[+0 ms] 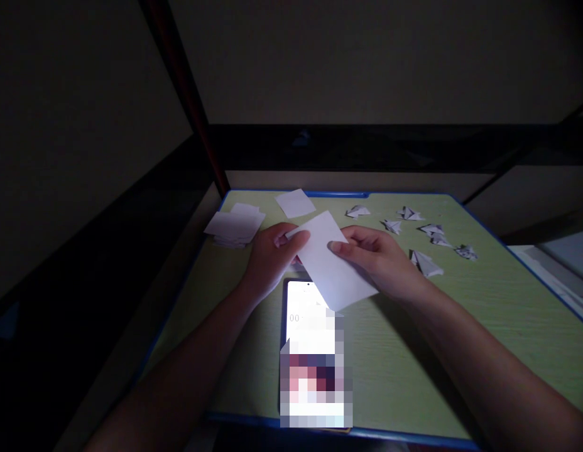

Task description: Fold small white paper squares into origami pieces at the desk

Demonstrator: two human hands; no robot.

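Between both hands [271, 256], over the phone [311, 345], white paper [336, 270].

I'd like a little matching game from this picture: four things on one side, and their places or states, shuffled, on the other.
1. Phone
2. White sheet overlapping the phone in view
3. Paper pile
4. Folded paper pieces

A. Scattered toward the far right of the table
B. Held by left hand and right hand
C. Screen lit, near the table's front edge
D. Near the table's far left corner

Pairs: 1-C, 2-B, 3-D, 4-A
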